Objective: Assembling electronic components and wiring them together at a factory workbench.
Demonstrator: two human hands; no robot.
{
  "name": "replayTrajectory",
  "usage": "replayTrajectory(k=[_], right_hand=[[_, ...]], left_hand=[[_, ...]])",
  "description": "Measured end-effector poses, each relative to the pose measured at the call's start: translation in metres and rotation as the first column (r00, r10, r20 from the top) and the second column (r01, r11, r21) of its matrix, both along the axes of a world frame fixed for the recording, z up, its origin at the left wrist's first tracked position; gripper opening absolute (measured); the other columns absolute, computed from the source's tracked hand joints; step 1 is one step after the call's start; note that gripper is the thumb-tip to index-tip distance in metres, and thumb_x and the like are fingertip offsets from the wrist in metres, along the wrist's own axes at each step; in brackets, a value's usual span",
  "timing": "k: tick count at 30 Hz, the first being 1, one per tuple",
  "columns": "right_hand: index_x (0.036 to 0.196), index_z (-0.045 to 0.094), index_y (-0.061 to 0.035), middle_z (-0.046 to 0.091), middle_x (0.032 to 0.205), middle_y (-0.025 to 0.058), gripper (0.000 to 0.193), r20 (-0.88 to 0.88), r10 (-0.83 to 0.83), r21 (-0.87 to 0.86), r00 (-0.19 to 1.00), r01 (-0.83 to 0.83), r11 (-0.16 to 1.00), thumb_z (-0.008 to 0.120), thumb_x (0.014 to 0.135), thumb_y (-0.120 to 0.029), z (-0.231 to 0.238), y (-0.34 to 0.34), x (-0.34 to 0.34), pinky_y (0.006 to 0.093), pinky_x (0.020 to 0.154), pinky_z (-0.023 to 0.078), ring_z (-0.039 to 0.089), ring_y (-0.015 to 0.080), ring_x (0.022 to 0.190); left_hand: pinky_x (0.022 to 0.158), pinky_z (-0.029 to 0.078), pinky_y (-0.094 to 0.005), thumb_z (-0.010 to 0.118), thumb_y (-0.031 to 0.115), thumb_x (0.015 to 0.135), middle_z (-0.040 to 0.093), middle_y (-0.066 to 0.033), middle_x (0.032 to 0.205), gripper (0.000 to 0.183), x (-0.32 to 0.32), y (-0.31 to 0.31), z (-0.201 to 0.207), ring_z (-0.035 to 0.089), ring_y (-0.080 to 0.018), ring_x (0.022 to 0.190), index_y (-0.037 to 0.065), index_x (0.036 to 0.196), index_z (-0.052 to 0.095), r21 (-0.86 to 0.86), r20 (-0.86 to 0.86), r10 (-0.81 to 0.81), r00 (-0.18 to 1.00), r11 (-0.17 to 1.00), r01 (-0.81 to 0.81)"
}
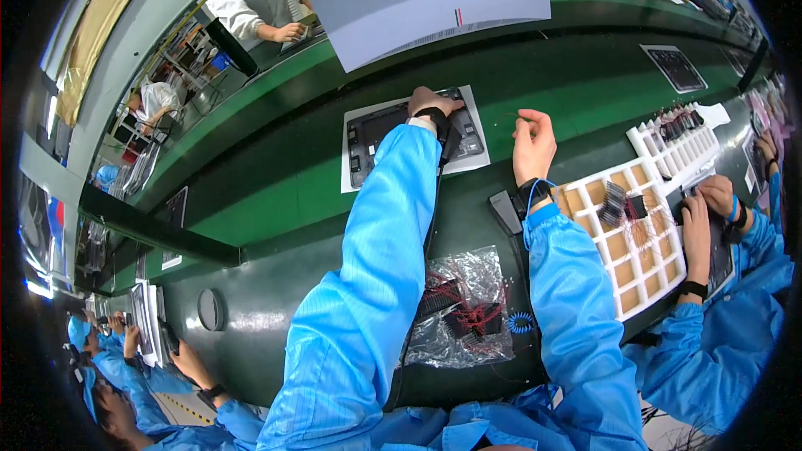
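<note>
My left hand [433,103] rests on the upper part of a black laptop casing [380,127], its fingers curled down and partly hidden from me. A white sheet [348,177] lies beneath the casing. Just right of it, my right hand [535,150] is raised with thumb and fingers pinched together on a thin reddish wire [507,115]. Between my forearms lies a clear plastic bag [489,271] with dark small parts and red wires [478,317]. Near my right wrist sits a dark grey block-shaped object [505,212].
A white divided tray [622,271] with wired parts stands right, beside a smaller white rack [675,146]. A co-worker's hands [706,217] work close by. A large grey panel [426,4] overhangs the far side. A round dark dish [211,310] and a blue coiled cord [520,322] lie on the bench.
</note>
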State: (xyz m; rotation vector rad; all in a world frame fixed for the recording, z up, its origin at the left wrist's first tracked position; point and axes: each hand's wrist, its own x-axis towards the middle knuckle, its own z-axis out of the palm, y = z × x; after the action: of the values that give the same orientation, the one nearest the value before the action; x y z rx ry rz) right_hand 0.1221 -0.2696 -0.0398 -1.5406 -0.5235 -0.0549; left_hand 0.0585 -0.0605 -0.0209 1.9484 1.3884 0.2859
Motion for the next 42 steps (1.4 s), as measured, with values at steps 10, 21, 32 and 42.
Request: replayTrajectory(k=[10, 21, 32, 42], right_hand=[[0.101, 0.063, -0.0045, 0.059, 0.064, 0.0052, 0.017, 0.011, -0.012, -0.016, 1.0, 0.012, 1.0, 0.061, 0.086, -0.012, -0.003, -0.002, 0.005, 0.0305, 0.06, 0.047, 0.058, 0.0149, 0.059], [0.1, 0.063, -0.0046, 0.06, 0.065, 0.0051, 0.016, 0.027, -0.004, -0.004, 1.0, 0.004, 1.0, 0.061, 0.086, -0.011, -0.004, -0.003, 0.001, 0.0307, 0.058, 0.046, 0.057, 0.0143, 0.058], [0.099, 0.063, -0.0059, 0.061, 0.065, 0.0067, 0.015, 0.057, 0.084, -0.062, 0.995, -0.08, 0.995, 0.061, 0.085, -0.012, -0.003, -0.002, 0.002, 0.0338, 0.059, 0.047, 0.06, 0.0182, 0.06], [0.097, 0.063, -0.0063, 0.062, 0.065, 0.0076, 0.014, 0.034, 0.072, -0.081, 0.997, -0.069, 0.994, 0.061, 0.085, -0.013, 0.001, -0.002, -0.001, 0.0353, 0.06, 0.047, 0.061, 0.0206, 0.06]], left_hand=[[0.093, 0.05, -0.0375, 0.087, 0.032, 0.065, 0.065, -0.0229, 0.116, 0.06, 0.001, -0.008, 0.012, 0.063, -0.0337, 0.109, -0.005, 0.108, 0.066, 0.06, -0.109, 0.035, 0.993, 0.998, -0.029], [0.092, 0.05, -0.0384, 0.087, 0.032, 0.064, 0.067, -0.0223, 0.112, 0.06, -0.02, 0.001, 0.001, 0.064, -0.0356, 0.106, -0.006, 0.106, 0.067, 0.049, -0.016, 0.018, 1.0, 0.999, -0.018], [0.089, 0.052, -0.038, 0.087, 0.034, 0.064, 0.071, -0.0192, 0.101, 0.045, -0.035, 0.008, -0.001, 0.068, -0.0327, 0.097, 0.001, 0.093, 0.074, 0.07, 0.005, -0.035, 0.999, 0.997, 0.034], [0.087, 0.053, -0.037, 0.08, 0.048, 0.072, 0.07, -0.0187, 0.104, 0.055, -0.039, 0.023, 0.0, 0.067, -0.0305, 0.099, -0.002, 0.096, 0.073, 0.166, -0.213, -0.035, 0.977, 0.984, 0.071]])
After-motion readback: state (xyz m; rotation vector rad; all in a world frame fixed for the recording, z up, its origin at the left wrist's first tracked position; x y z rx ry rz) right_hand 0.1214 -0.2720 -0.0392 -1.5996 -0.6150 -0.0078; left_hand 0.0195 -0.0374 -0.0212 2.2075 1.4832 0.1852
